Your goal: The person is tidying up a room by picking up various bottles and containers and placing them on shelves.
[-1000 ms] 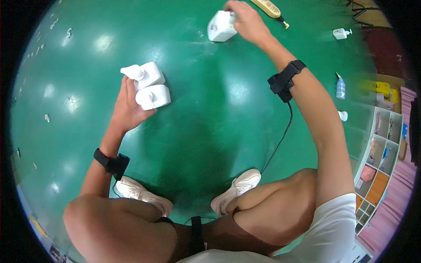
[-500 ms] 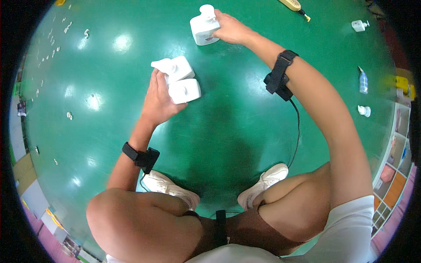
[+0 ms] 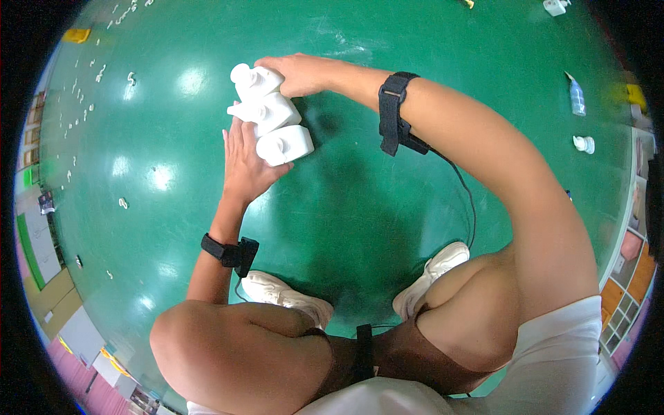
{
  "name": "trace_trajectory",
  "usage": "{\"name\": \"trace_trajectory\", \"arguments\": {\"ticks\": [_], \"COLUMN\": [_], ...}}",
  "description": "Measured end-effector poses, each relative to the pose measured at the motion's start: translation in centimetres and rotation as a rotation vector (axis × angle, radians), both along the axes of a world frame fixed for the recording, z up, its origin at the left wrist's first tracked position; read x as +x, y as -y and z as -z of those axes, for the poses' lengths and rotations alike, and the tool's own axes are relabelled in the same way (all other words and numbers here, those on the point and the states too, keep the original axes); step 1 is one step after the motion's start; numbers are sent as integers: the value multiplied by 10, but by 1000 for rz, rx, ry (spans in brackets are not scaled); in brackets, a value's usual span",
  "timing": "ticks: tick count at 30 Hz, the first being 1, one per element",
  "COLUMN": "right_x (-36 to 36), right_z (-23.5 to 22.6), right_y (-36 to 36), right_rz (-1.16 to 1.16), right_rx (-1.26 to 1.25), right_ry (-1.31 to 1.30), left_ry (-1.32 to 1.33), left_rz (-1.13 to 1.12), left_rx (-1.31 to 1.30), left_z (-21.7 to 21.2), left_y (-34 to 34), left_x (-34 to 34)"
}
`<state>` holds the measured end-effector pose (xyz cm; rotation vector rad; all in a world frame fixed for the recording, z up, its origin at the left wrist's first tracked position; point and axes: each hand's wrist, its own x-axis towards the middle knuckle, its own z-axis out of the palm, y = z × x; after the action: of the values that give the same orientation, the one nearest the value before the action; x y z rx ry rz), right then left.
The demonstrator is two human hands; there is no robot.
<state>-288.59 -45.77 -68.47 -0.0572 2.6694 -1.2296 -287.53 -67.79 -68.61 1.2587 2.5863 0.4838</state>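
Three white plastic bottles lie side by side in a row on the green floor (image 3: 360,207). My right hand (image 3: 299,72) grips the farthest bottle (image 3: 254,81) and presses it against the middle bottle (image 3: 268,113). My left hand (image 3: 243,160) lies flat with its fingers apart, touching the left side of the middle bottle and of the nearest bottle (image 3: 285,144). Both wrists wear black straps.
I am crouched, with my knees and white shoes (image 3: 429,273) at the bottom. More small bottles lie at the right: a clear bottle (image 3: 575,97), a white bottle (image 3: 583,143) and another white one (image 3: 555,6) at the top. Shelves stand along the right edge.
My right hand has carried the third white bottle from farther away back to the other two and set it beside them. My left hand has stayed against the pair.
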Motion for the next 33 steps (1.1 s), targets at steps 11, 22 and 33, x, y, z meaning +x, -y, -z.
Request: {"name": "trace_trajectory", "arguments": {"ticks": [11,22,33], "right_x": [12,29,23], "right_z": [-11,-18,-30], "right_y": [11,13,3], "right_rz": [-164,-242,-188], "right_rx": [235,316,205], "right_ry": [192,-34,65], "left_ry": [55,252,224], "left_rz": [52,85,-94], "left_rx": [-68,166,476], "left_z": [3,-19,-14], "left_y": [5,-4,-16], "left_x": [-4,13,26]}}
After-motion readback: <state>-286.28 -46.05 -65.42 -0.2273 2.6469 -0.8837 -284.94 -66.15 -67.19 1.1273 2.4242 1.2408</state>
